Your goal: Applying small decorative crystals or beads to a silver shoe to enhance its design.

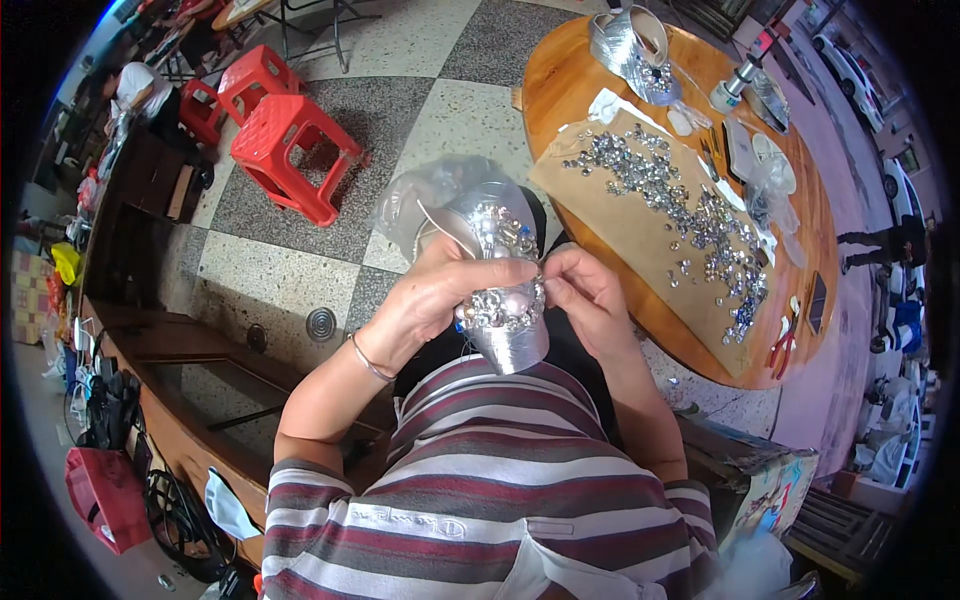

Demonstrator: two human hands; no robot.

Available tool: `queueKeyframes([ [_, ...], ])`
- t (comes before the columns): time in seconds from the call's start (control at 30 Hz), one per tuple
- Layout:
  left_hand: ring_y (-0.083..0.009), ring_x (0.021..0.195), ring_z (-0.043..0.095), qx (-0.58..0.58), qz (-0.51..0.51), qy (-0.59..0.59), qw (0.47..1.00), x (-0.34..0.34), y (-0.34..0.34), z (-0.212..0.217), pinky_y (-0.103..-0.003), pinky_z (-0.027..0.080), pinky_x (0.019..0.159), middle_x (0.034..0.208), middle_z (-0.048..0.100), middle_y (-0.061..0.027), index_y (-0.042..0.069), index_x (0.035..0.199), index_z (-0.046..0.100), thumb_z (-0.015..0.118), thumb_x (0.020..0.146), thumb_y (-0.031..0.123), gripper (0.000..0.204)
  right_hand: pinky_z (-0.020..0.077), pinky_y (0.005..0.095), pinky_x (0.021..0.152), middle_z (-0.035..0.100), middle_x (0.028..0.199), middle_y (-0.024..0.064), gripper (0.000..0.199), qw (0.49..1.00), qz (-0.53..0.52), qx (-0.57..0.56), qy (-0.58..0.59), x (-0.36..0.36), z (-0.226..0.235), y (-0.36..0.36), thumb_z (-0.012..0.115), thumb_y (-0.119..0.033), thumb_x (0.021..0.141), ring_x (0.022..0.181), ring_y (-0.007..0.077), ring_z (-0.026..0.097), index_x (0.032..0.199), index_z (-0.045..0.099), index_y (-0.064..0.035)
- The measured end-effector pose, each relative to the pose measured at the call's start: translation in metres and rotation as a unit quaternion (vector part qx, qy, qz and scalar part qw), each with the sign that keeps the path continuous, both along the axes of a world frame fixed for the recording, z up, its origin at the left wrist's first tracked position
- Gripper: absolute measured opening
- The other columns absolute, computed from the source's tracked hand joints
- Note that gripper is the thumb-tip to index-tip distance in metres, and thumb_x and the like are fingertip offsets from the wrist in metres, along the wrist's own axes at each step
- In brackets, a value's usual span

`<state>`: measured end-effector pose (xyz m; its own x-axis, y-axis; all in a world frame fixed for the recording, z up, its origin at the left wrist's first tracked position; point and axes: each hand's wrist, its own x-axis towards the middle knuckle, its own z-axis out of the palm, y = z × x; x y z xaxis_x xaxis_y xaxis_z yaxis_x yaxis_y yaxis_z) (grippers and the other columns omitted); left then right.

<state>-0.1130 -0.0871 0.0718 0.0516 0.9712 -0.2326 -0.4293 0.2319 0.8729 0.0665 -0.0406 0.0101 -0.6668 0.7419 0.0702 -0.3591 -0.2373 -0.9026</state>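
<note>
A shiny silver visor-like piece point(512, 345), crusted with gems and large pearls, is held over my lap. My left hand point(435, 290) is closed around it, thumb lying across the gem-covered band. At the band's right edge, my right hand point(585, 295) has thumb and forefinger pinched together, touching or nearly touching the gems. Whatever sits between those fingertips is too small to make out. Behind the piece is a clear plastic bag point(405, 195). To my right, loose silvery gems point(630, 165) lie scattered on a brown paper sheet point(640, 270).
The wooden table point(550, 75) also bears another silver visor-like piece point(625, 65), a heat-gun-like tool point(735, 85), red-handled pliers point(783, 350) and a dark phone-like slab point(817, 303). Red stools point(285, 140) stand ahead on the left. Along my left runs a wooden cabinet point(180, 420).
</note>
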Motion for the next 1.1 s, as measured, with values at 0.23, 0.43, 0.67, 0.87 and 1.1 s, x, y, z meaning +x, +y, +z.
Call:
queueKeyframes([
  [0.23,-0.0142,0.07,0.063,-0.054,-0.001,-0.058,0.997,-0.004,0.002,0.0,-0.026,0.052,0.062,0.081,0.063,-0.0068,0.001,0.096,0.057,0.068,0.072,-0.002,0.026,0.0388,0.0212,0.064,0.053,0.082,0.002,0.007,0.955,-0.098,0.248,-0.132,0.002,0.02,-0.003,0.055,-0.005,0.086,0.071,0.0087,0.048,0.088,0.06,-0.0004],
  [0.43,-0.0147,0.069,0.063,-0.084,-0.021,-0.099,0.991,-0.011,0.001,-0.002,-0.026,0.052,0.063,0.081,0.063,-0.0075,0.0,0.095,0.058,0.066,0.072,-0.003,0.025,0.0386,0.0209,0.063,0.053,0.082,0.0027,0.007,0.947,-0.097,0.273,-0.142,0.001,0.02,-0.002,0.056,-0.006,0.086,0.07,0.0089,0.048,0.088,0.06,-0.0006],
  [0.67,-0.0128,0.062,0.061,-0.19,-0.036,-0.178,0.965,-0.016,0.001,-0.011,-0.024,0.051,0.058,0.077,0.064,-0.0091,-0.003,0.09,0.06,0.065,0.075,0.001,0.016,0.0389,0.0198,0.064,0.051,0.084,0.0029,0.008,0.979,-0.109,0.157,-0.071,-0.009,0.018,-0.016,0.056,-0.003,0.086,0.072,0.0082,0.049,0.092,0.059,0.0004],
  [0.87,-0.0139,0.061,0.061,-0.185,-0.041,-0.22,0.957,-0.015,0.0,-0.012,-0.025,0.052,0.059,0.076,0.063,-0.0097,-0.003,0.086,0.06,0.065,0.076,0.004,0.013,0.0393,0.02,0.066,0.051,0.085,0.0034,0.009,0.962,-0.158,0.2,-0.099,-0.01,0.025,-0.022,0.056,-0.003,0.086,0.073,0.0087,0.049,0.093,0.059,0.0007],
  [1.1,-0.0119,0.064,0.061,-0.175,-0.041,-0.22,0.959,-0.011,-0.006,-0.009,-0.023,0.051,0.06,0.078,0.064,-0.0073,-0.002,0.087,0.062,0.067,0.075,0.005,0.015,0.0398,0.021,0.065,0.054,0.082,0.0055,0.008,0.938,-0.195,0.257,-0.124,-0.008,0.033,-0.025,0.056,-0.003,0.086,0.072,0.0108,0.05,0.092,0.06,-0.0001],
])
